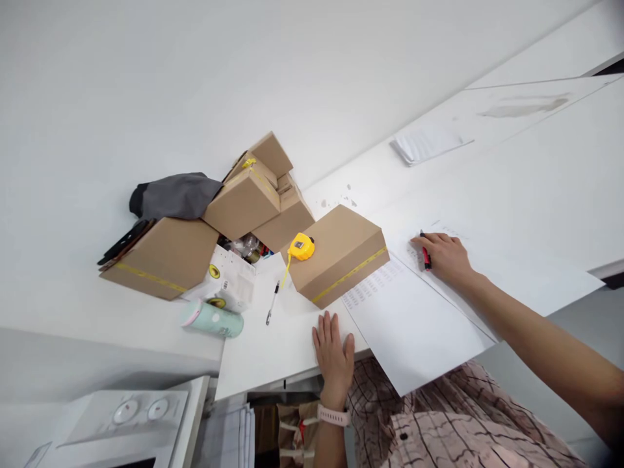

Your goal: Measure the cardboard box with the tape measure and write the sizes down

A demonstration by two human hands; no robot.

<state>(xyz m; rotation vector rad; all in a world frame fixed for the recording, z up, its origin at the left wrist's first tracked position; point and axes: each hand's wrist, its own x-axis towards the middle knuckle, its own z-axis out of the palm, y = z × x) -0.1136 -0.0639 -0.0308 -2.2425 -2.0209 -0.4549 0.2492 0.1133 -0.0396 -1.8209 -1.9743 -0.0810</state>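
My left hand (334, 351) lies flat on the white table (273, 351), fingers stretched out, just in front of a brown cardboard box (341, 260) taped with yellow. A yellow tape measure (301, 247) rests on the box's near corner. My right hand (441, 257) is closed around a red pen (426, 255), its tip on a large white printed sheet (414, 318). A second white sheet (526, 273) lies beside it under my forearm.
Several more cardboard boxes (244, 201) are piled at the left with a grey cloth (175, 195) on top. A mint-green bottle (212, 318) lies on its side near a loose pen (272, 303). A paper stack (424, 144) sits farther back. A white appliance (127, 416) stands below.
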